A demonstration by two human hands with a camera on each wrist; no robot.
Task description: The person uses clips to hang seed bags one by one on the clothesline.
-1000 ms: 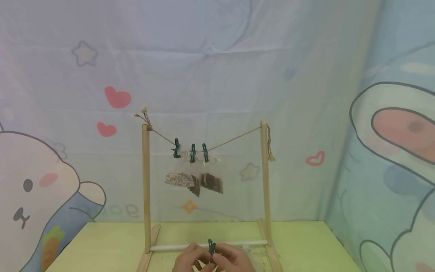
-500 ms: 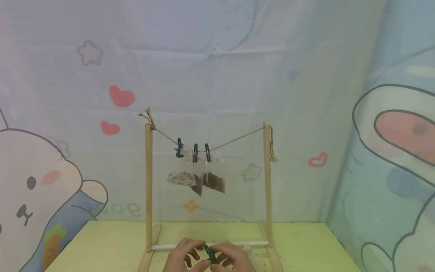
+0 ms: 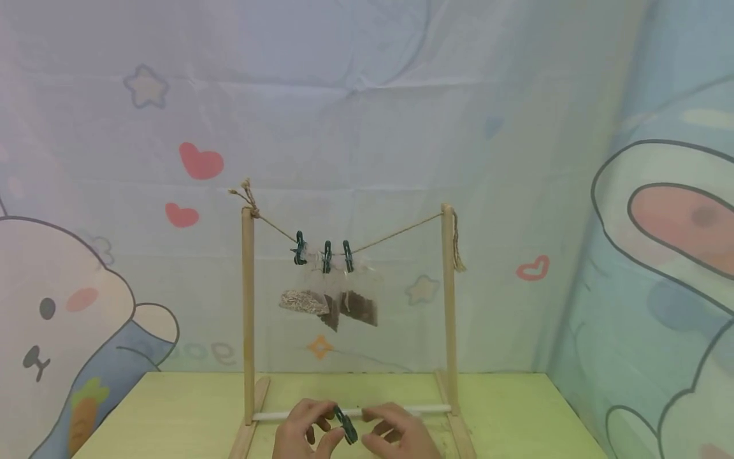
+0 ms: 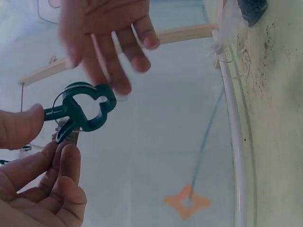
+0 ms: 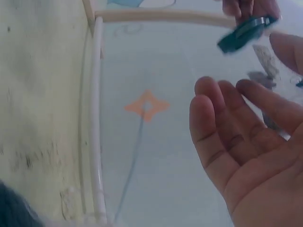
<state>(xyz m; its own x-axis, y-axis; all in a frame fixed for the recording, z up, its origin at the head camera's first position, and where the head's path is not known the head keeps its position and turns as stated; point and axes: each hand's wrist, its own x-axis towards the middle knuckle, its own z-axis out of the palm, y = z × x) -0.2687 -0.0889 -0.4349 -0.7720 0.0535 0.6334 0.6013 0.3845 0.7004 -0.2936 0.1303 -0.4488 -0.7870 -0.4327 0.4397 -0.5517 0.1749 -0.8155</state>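
Observation:
A dark green spring clip [image 4: 78, 111] is pinched by its handles between the thumb and fingers of my left hand [image 3: 306, 430]. In the left wrist view its rounded jaws point toward my right hand [image 4: 111, 38]. That hand [image 3: 400, 433] holds nothing; its fingers are loosely bent and apart from the clip, as the right wrist view also shows. Above and beyond both hands, three similar clips [image 3: 327, 257] hold clear plastic bags on a sagging rope [image 3: 395, 234]. One bag [image 3: 302, 302] has pale speckled contents; the others [image 3: 359, 308] have dark brown contents.
The rope is tied between two wooden posts [image 3: 248, 319] of a frame standing on a yellow-green table [image 3: 510, 414]. A white bar [image 3: 427, 408] joins the posts low down, just behind the hands. Clear plastic [image 4: 229, 28] and a dark object [image 4: 252, 10] lie near the bar.
Both hands held the clip close together at first. The right hand has let go and drawn away to the right, while the clip stays in the left hand, tilted leftward.

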